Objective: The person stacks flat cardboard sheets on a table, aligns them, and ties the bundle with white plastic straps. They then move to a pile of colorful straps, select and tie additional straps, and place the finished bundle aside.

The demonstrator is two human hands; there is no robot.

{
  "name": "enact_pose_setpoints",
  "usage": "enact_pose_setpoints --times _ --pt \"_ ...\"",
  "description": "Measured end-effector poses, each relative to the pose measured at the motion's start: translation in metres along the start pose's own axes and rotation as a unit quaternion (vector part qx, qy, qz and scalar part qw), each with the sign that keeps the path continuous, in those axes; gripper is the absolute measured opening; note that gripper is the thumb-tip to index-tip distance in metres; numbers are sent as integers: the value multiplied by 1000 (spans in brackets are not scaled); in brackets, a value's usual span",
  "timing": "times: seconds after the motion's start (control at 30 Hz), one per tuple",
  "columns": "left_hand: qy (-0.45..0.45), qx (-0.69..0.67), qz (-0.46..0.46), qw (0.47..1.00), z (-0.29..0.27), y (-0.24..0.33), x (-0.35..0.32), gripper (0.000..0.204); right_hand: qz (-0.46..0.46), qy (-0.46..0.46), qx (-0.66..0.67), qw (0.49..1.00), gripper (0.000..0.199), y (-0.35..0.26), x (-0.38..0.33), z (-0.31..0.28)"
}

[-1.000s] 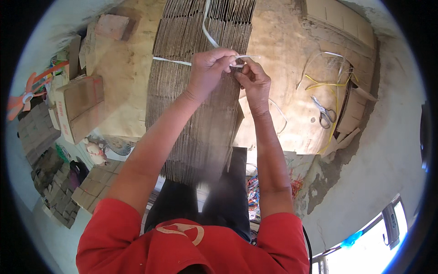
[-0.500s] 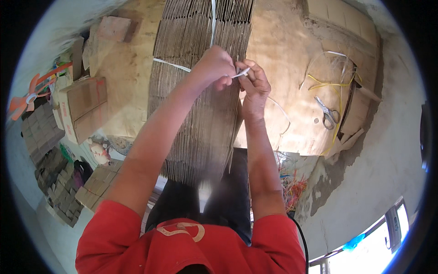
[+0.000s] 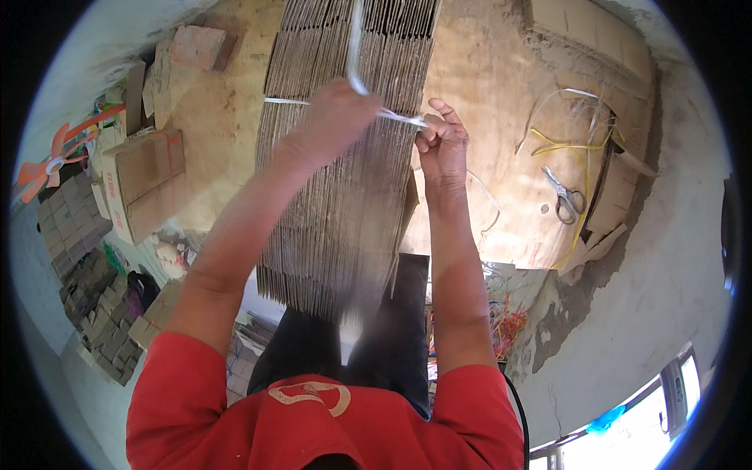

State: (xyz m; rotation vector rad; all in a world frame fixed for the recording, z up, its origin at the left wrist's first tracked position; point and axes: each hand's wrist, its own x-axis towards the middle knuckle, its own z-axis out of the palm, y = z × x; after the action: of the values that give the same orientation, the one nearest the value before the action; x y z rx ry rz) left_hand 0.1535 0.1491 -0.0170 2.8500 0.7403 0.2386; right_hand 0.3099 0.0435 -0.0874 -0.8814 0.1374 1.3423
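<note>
Since a second ago my left hand (image 3: 338, 117) slid left, both hands gripping the white strap (image 3: 395, 117) stretched crosswise over the flattened-carton stack (image 3: 345, 196).

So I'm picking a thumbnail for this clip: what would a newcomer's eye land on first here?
First the tall stack of flattened cardboard sheets running up the middle, with the left hand and right hand pulling a white plastic strap across its top. Next, the person's bright red shirt fills the bottom edge. To the right, scissors lie on a worn board beside loose yellow strapping.
</note>
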Motion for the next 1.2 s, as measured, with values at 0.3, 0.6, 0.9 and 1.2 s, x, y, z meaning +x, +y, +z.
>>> enact_pose_setpoints --times 0.3,0.6,0.9,1.2 --pt "48 -725 -275 629 8 2 13 32 67 -16 56 996 18 8 14 -16" --pt "64 -714 -340 609 26 4 20 39 -213 -167 -663 698 3 -55 5 8" --pt "72 -721 -326 608 28 8 21 35 -34 -292 -104 950 24 -70 28 8" --pt "74 -702 -334 625 27 7 20 38 -4 -260 -775 576 27 -83 7 29"
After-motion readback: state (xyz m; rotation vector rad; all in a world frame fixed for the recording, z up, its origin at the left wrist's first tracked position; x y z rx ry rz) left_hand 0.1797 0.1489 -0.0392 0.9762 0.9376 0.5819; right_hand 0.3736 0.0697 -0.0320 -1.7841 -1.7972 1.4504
